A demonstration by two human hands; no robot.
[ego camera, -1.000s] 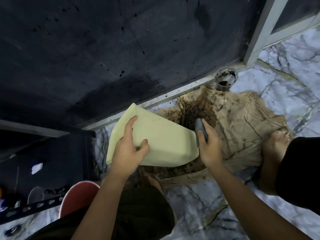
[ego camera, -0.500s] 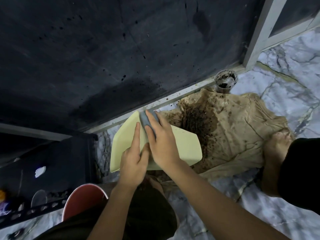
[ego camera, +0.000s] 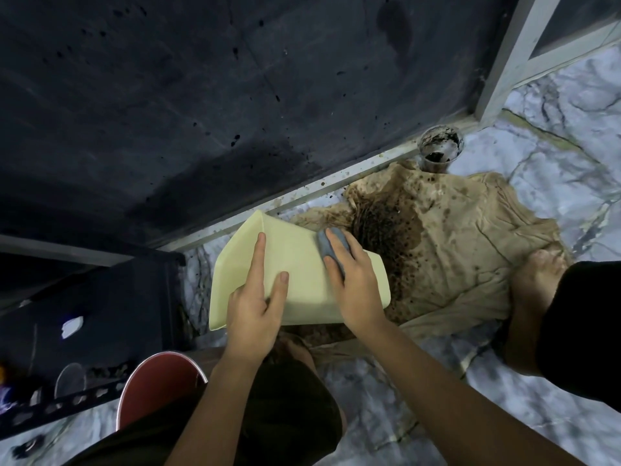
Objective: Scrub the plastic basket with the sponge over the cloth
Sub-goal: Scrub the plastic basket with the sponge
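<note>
A pale yellow plastic basket is held bottom-up and tilted over the left edge of a tan cloth, which is heavily stained with dark brown grounds. My left hand grips the basket's near edge, index finger and thumb spread flat on its underside. My right hand presses a grey-blue sponge against the basket's upper right part, fingers curled over the sponge. The basket's inside is hidden.
A dirty clear cup stands at the cloth's far edge by the metal door track. My bare foot rests on the cloth's right side. A red bucket and a black rack sit at the lower left on marble floor.
My right hand moved with the sponge from the basket's right end to its upper left corner, then slid back right across the underside. My left hand keeps its hold on the basket.
</note>
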